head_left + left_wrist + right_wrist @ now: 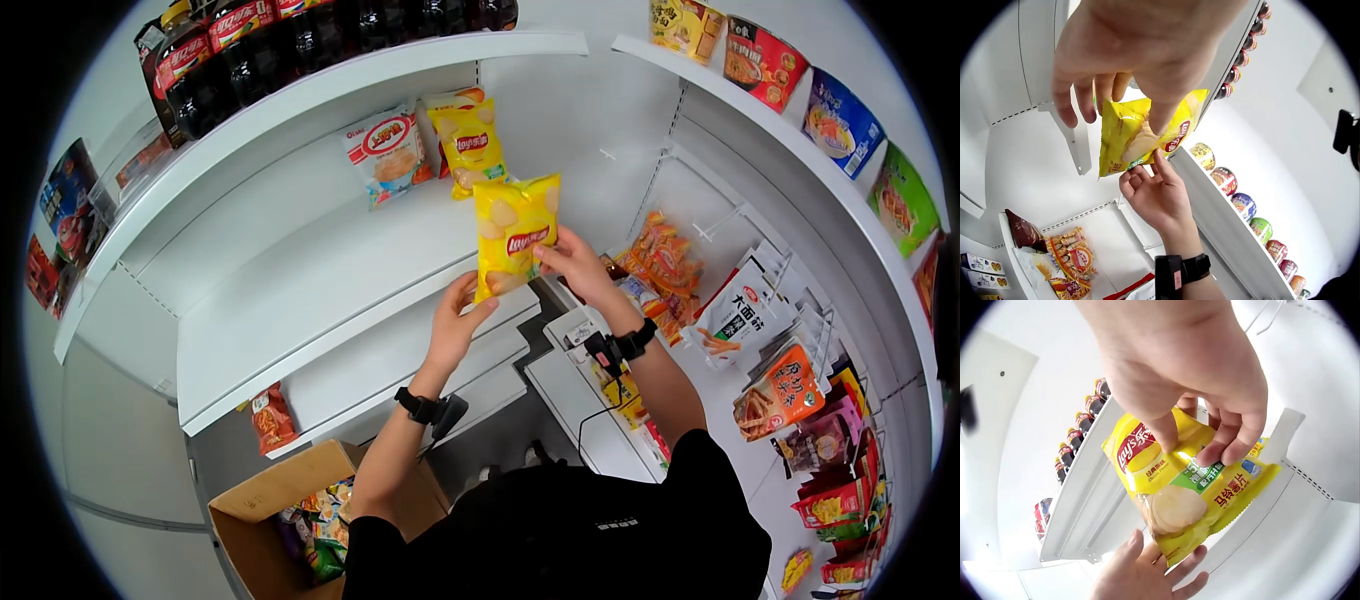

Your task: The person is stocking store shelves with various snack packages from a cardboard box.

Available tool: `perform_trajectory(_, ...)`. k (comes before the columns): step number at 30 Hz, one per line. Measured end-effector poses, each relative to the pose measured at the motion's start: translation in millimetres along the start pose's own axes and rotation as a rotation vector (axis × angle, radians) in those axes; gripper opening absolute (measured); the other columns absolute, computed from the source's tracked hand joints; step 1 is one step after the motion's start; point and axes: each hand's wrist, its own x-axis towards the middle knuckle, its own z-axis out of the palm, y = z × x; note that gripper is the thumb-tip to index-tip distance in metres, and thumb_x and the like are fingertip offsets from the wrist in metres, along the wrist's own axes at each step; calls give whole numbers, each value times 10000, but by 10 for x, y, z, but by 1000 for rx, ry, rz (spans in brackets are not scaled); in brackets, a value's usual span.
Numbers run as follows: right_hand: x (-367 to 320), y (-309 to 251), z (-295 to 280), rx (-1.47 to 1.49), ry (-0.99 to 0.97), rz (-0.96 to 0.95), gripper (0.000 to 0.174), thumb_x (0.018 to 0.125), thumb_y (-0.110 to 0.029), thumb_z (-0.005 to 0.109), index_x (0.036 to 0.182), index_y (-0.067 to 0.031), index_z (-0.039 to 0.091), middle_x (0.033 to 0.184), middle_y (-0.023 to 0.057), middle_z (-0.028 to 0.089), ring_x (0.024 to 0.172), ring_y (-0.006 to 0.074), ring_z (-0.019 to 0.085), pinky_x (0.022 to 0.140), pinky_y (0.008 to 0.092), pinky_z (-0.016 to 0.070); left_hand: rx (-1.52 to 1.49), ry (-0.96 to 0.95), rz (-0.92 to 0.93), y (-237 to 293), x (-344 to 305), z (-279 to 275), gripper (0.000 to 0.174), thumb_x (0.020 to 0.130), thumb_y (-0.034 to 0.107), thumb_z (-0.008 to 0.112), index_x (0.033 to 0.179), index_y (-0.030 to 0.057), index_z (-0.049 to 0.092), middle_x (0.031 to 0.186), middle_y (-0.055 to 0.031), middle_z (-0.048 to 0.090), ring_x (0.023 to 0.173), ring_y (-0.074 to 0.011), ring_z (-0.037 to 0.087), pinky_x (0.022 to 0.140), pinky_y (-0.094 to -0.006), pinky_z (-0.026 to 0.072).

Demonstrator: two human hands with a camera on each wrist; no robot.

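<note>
A yellow bag of Lay's potato chips (512,225) is held up in front of the shelf. My right hand (577,265) pinches it, thumb on the printed front and fingers at the side and back, as the right wrist view (1191,381) also shows. By the bag's lower corner is my left hand (460,318), its fingers loosely spread and its fingertips right at the bag's edge. Behind it on the white shelf (290,280) stand another yellow Lay's bag (470,145) and a white and red snack bag (385,155).
Dark cola bottles (245,60) line the upper left shelf, instant noodle cups (765,65) the upper right. Hanging snack packs (780,390) fill the right side. An open cardboard box (240,500) of snacks stands below left. A red bag (272,418) sits on a lower shelf.
</note>
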Motion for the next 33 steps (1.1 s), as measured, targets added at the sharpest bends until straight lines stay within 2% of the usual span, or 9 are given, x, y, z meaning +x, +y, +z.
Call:
perform_trajectory(3,414,-132,-90,-47,29,-22,273,899,-192,592,1105,-24,530,891,15,583,721,75,517,668,219,444,-6,30,-82,25,45,-74,589,806,136,699,1306,-1,420,1241,-133,526,1016,-171,553,899,-309,438)
perform_trajectory(8,1106,53,-256,-107,62,5,266,899,-206,587,1083,-22,533,877,27,591,687,78,518,640,224,449,-9,70,-100,36,-25,-178,579,813,129,680,1314,8,417,1251,-145,512,984,-169,564,876,-311,449)
perform_trajectory(15,1594,287,-266,-116,112,56,251,900,-180,570,1093,-22,535,851,22,585,652,79,511,622,235,453,21,131,-127,49,-111,-270,556,820,144,673,1302,6,433,1246,-144,518,983,-176,568,877,-313,446)
perform_trajectory(21,1784,454,-307,-175,143,-13,226,913,-212,548,1077,-57,540,822,1,556,678,77,512,629,221,442,19,151,-143,5,-103,-289,551,823,158,673,1300,14,439,1215,-132,535,980,-172,566,879,-317,444)
perform_trajectory(24,1824,505,-314,-154,161,-46,238,908,-197,548,1098,-54,539,854,3,562,689,79,520,622,229,441,41,129,-135,13,-66,-293,527,843,121,634,1312,7,421,1222,-117,531,984,-153,551,870,-294,445)
perform_trajectory(27,1858,564,-366,-136,197,-65,317,883,-172,575,1144,3,533,1003,66,605,709,112,575,656,249,468,60,120,-143,21,-21,-289,516,851,102,615,1316,3,414,1227,-111,528,989,-144,542,864,-283,445)
perform_trajectory(30,1830,587,-363,-138,242,-48,361,872,-191,590,1164,11,524,1089,90,597,725,125,592,645,261,477,54,120,-148,-9,-2,-303,514,850,101,617,1314,6,417,1226,-112,527,989,-145,541,863,-283,446)
perform_trajectory(33,1753,577,-352,-166,288,-38,396,864,-210,601,1181,11,519,1094,92,599,726,131,596,626,274,485,41,113,-155,-35,-22,-291,512,850,101,617,1313,9,421,1225,-112,525,990,-146,540,859,-284,448)
